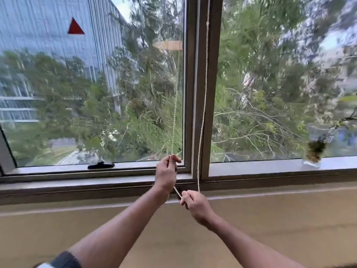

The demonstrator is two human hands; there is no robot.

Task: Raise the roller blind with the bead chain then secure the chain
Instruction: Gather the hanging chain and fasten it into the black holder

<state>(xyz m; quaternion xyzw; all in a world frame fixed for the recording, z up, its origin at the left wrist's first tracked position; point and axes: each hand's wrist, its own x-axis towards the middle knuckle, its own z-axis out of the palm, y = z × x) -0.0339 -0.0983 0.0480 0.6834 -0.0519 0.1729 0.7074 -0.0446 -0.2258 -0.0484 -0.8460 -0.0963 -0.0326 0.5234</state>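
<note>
Window: two panes split by a brown mullion [207, 93], deep sill [77, 187] below, tan wall under that. Black latch [100, 165] on the left pane's lower frame, left of the hands. Outside: trees, a grey building with a red triangle [75, 27]; all smeared by motion blur.

Glass jar [314, 153] stands on the sill at far right, well apart from the hands. It holds dark plant matter and a stem that runs off toward the right edge; contents too blurred to name.

Bead chain [202, 113]: one run hangs in front of the mullion, with a knot-like connector high up; the other run hangs in front of the left pane. The two meet in a low loop at sill height.

Left hand [167, 174] raised in front of the left pane's lower corner, fingers curled, pinching the left run. Right hand [195, 206] lower, just below the sill edge, gripping the bottom of the loop. A short slack stretch of chain spans between them.

Blind itself out of frame, above. No chain anchor can be made out. Left forearm cut off at the bottom edge, a dark band [65, 260] on it.
</note>
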